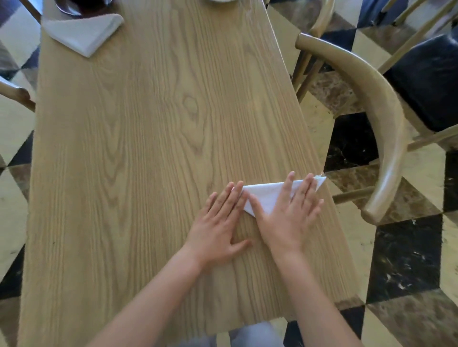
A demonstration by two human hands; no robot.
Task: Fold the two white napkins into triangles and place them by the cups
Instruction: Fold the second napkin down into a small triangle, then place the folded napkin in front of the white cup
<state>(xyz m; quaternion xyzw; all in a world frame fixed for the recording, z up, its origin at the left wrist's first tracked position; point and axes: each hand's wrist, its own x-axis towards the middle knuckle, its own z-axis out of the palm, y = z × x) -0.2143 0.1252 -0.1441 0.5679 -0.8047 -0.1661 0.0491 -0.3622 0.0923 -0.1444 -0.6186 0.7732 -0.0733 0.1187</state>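
Observation:
A white napkin (266, 195) folded into a triangle lies near the right edge of the wooden table (148, 148). My right hand (290, 213) rests flat on it, fingers spread. My left hand (220, 223) lies flat on the table, its fingertips touching the napkin's left corner. A second folded white napkin (84, 32) sits at the far left corner of the table, next to a dark dish (71, 6) cut off by the top edge. The rim of a white object (219, 0) shows at the top centre; I cannot tell whether it is a cup.
A wooden chair (386, 119) with a dark seat cushion stands close to the table's right edge. Another chair's arm (14, 95) shows at the left. The floor is chequered tile (409, 260).

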